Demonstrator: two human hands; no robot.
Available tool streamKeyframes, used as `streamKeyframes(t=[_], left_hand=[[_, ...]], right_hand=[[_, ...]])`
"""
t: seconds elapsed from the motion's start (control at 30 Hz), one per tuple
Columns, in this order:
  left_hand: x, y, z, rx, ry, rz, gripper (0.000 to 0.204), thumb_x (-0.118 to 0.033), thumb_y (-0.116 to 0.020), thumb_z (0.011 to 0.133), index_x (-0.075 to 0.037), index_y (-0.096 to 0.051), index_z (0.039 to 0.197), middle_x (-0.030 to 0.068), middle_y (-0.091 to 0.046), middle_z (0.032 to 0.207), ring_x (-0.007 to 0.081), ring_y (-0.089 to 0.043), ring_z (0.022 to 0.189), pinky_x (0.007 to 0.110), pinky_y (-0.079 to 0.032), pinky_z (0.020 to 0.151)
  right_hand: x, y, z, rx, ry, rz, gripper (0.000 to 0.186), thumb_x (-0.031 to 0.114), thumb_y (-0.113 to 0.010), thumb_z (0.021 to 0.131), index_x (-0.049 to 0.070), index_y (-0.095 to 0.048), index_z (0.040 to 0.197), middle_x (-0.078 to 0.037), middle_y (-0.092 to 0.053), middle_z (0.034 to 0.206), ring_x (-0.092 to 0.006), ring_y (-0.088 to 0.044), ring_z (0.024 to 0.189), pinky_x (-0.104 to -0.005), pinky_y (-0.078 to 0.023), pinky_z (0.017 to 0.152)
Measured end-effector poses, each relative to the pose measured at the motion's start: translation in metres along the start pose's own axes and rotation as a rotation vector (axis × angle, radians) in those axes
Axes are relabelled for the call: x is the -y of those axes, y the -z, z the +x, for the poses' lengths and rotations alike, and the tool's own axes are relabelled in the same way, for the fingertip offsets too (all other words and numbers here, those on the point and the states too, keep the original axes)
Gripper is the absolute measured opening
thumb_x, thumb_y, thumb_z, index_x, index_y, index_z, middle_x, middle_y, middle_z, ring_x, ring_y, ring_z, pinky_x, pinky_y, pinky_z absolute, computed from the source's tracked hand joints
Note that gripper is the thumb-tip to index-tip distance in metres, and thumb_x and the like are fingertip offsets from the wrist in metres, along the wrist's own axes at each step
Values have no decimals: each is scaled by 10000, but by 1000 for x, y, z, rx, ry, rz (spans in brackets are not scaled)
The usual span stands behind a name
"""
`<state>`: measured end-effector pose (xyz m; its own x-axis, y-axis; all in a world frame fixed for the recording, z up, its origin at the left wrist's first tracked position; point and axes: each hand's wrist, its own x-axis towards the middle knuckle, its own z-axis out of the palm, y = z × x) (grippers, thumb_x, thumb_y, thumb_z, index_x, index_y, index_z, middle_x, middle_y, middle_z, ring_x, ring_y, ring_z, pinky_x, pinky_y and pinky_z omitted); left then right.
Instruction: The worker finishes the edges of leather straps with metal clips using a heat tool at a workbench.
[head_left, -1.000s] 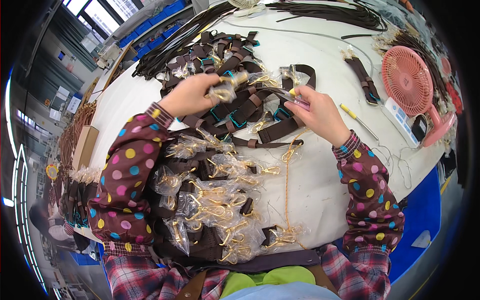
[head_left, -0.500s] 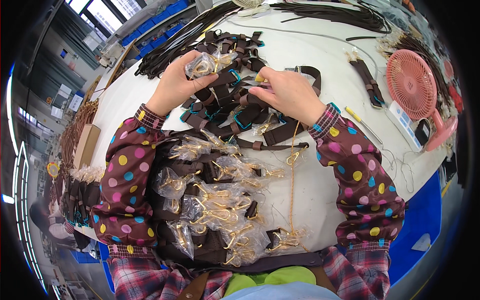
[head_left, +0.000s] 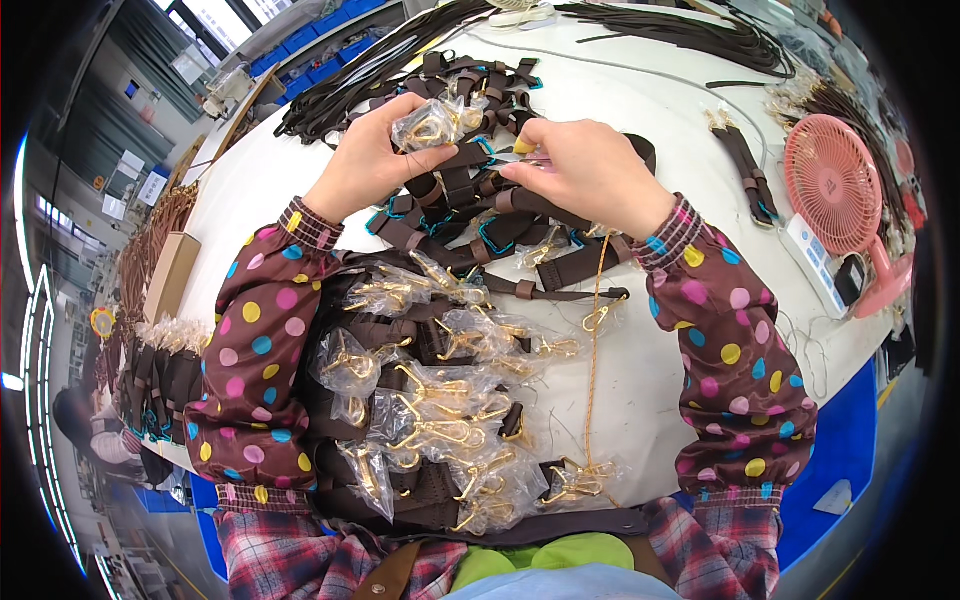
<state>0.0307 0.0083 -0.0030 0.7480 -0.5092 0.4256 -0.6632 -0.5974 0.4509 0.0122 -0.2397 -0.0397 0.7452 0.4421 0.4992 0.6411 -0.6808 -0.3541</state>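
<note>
My left hand [head_left: 372, 162] is closed around a gold metal hook wrapped in clear plastic [head_left: 436, 126], which is joined to a dark brown webbing strap [head_left: 458, 183]. Close by on the right, my right hand [head_left: 600, 172] pinches small thread snips [head_left: 510, 158], their thin metal blades pointing left at the strap. Something yellow shows beside its fingertips. Whether the blades touch the strap, I cannot tell. Beneath both hands lies a tangle of brown straps with teal-edged buckles [head_left: 497, 236]. Nearer to me, several straps with plastic-wrapped gold hooks [head_left: 440, 390] are heaped.
An orange cord [head_left: 591, 390] lies on the white table [head_left: 640, 400] right of the heap. At the right are a pink fan [head_left: 833, 185], a white box [head_left: 812, 262] and two paired straps [head_left: 745, 175]. Long dark straps [head_left: 340, 95] lie far left, a cardboard box [head_left: 171, 277] at the left edge.
The whole view has shifted slightly. My right hand has moved a little to the right and up; both hands keep their holds.
</note>
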Motion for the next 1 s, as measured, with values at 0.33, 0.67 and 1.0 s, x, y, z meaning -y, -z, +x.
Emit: streamKeyframes(t=[0.33, 0.67, 1.0], left_hand=[[2, 4, 3, 4, 39, -22, 345, -236, -749, 805, -37, -595, 1042, 48, -667, 886, 121, -604, 781, 271, -484, 728], [2, 3, 3, -38, 63, -41, 349, -248, -746, 795, -30, -603, 1026, 48, -664, 893, 128, -607, 791, 279, -479, 738], [5, 3, 2, -54, 75, -28, 348, -255, -742, 798, -29, -602, 1022, 55, -662, 883, 144, -605, 787, 287, -477, 738]], right_hand=[[4, -8, 8, -2, -32, -17, 309, 373, -655, 825, 65, -653, 824, -117, -662, 724, -318, -651, 716, -427, -502, 637], [7, -53, 29, -89, -35, 78, 360, 401, -655, 823, 45, -635, 872, -142, -659, 723, -337, -653, 718, -447, -503, 645], [14, -70, 37, -130, -23, 64, 293, 371, -631, 842, 79, -645, 853, -123, -652, 683, -323, -653, 701, -446, -501, 625]])
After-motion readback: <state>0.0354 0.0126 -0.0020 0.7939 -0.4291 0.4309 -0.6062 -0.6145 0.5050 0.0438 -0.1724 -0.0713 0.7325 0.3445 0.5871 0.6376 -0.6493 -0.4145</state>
